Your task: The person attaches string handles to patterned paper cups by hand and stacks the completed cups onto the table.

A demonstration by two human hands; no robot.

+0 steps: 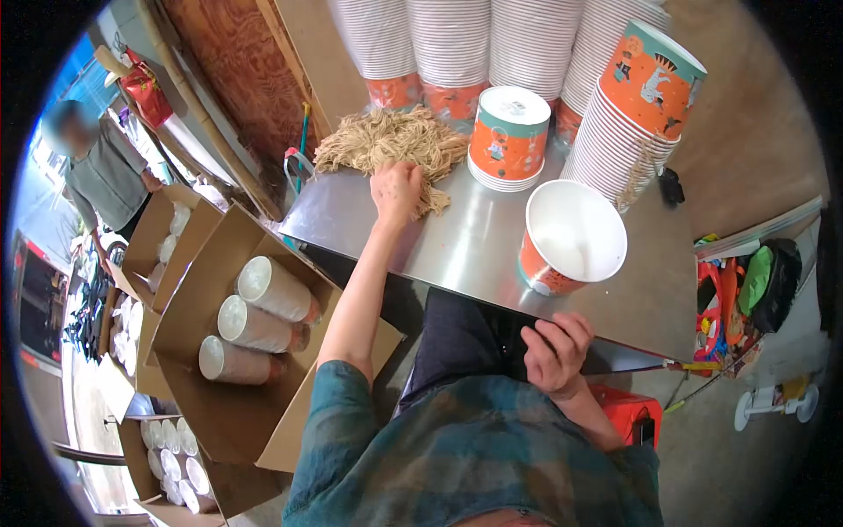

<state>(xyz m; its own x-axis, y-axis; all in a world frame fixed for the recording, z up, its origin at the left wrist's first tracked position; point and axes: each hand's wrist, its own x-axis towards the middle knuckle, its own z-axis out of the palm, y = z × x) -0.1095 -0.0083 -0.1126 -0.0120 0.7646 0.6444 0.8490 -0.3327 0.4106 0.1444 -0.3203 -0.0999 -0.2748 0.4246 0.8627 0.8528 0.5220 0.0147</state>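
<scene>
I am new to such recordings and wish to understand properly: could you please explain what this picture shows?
There is no machine here: a person works with two bare hands. The single picture comes from a camera on the person's head, looking forward and down.

On the metal table lies a pile of tan strands. To its right are a short stack of upturned cups, a taller stack and an upright open cup.

The left hand touches the pile; whether it grips any strands is unclear. The right hand is in front of the table edge, fingers loosely curled, with nothing visible in it.
</scene>
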